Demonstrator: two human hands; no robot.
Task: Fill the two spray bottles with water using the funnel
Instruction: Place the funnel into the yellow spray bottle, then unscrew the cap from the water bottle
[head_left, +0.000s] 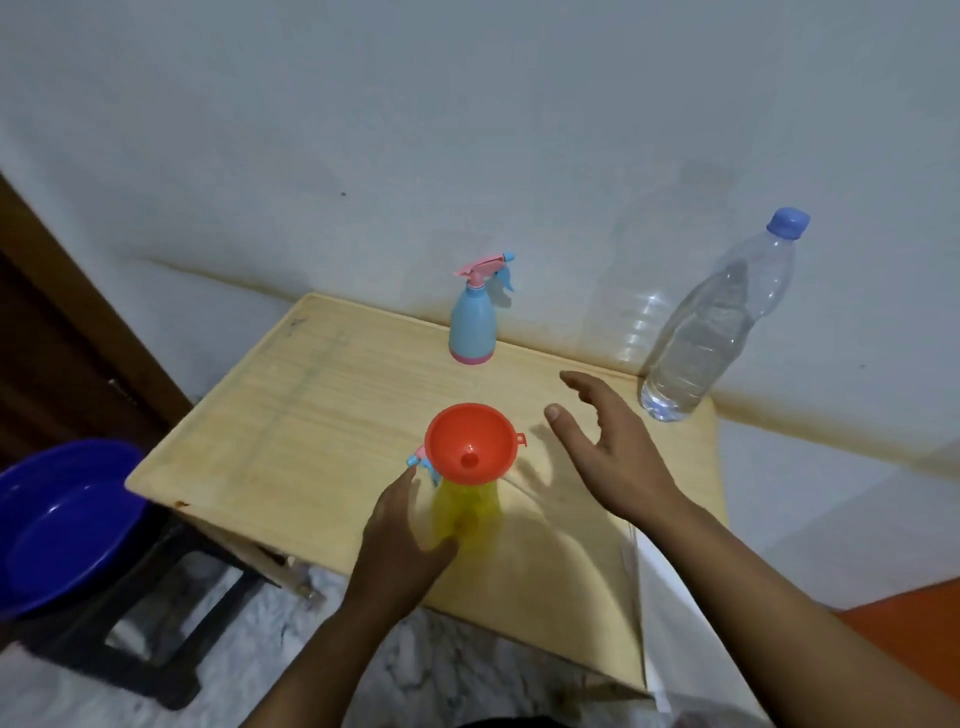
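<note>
An orange funnel stands in the neck of a yellow spray bottle near the front of the wooden table. My left hand grips the yellow bottle's body from the left. A blue and pink sprayer head lies beside the funnel, partly hidden. My right hand hovers open to the right of the funnel, touching nothing. A blue spray bottle with a pink and blue trigger stands at the table's back edge. A clear water bottle with a blue cap stands at the back right.
A blue plastic basin rests on a dark stool left of the table. A white wall runs behind the table. White fabric and an orange surface lie to the right. Marble floor shows below.
</note>
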